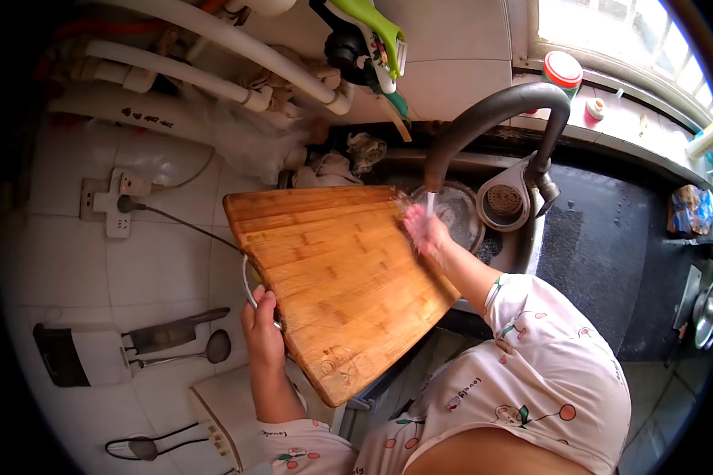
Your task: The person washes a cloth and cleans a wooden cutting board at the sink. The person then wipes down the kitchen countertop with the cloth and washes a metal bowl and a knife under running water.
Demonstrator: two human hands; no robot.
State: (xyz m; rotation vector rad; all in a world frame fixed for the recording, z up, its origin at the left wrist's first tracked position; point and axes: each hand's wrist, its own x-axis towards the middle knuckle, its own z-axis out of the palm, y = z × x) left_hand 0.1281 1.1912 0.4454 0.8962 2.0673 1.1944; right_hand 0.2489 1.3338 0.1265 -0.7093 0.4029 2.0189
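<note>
A large wooden cutting board (348, 277) is held tilted beside the sink, its far end near the running water. My left hand (263, 328) is closed around the metal handle (248, 279) on the board's left edge. My right hand (426, 231) is under the stream from the dark curved faucet (499, 107), next to the board's right edge. Its fingers look stretched out and hold nothing, though water and motion blur them. Below that hand a round, wet pan or basin (469, 207) sits in the metal sink (535, 237), partly hidden.
A drain strainer (503, 202) sits at the sink's right side, beside a dark counter (594, 253). A red-lidded jar (562, 70) stands on the window sill. On the left wall are a power strip (119, 202) with a cord, a hanging cleaver (174, 332) and a ladle (217, 347).
</note>
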